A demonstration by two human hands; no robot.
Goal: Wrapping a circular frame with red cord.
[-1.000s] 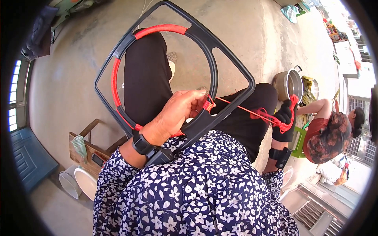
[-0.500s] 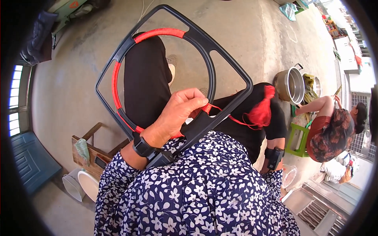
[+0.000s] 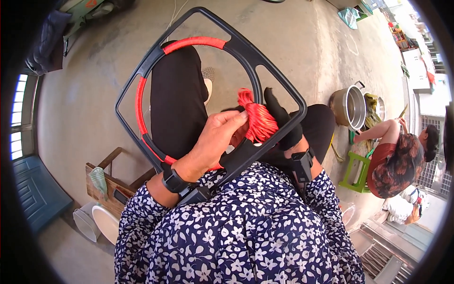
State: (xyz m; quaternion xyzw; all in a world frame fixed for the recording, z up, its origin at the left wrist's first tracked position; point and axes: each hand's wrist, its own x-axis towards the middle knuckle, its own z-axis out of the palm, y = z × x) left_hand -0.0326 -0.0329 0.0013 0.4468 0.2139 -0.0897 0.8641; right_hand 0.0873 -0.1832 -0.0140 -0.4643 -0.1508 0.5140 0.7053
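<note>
Nearest, your floral sleeves and lap fill the lower part of the view. Your left hand [image 3: 215,142], bare and wearing a dark wrist strap, rests on the near edge of the black plastic frame [image 3: 279,80], its fingers curled narrow with the fingertips pressed against the bundle of red cord [image 3: 257,120]. Your right hand [image 3: 283,125], in a black glove with a strap at the wrist, sits just right of that bundle, fingers closed around the frame's near right rim and touching the cord.

The frame lies tilted across your knees: a square outline with a round inner ring. Red cord wrapping [image 3: 140,106] covers the ring's left arc, and a second wrapped stretch [image 3: 195,44] covers the far arc; the right arc is bare black.

Near left, on the floor: a wooden stool [image 3: 113,189] with a greenish cloth, beside white basins [image 3: 106,222].

Farther right: a metal pot [image 3: 350,108], a green plastic stool [image 3: 357,173], and a seated person [image 3: 397,161] leaning toward the pot.
</note>
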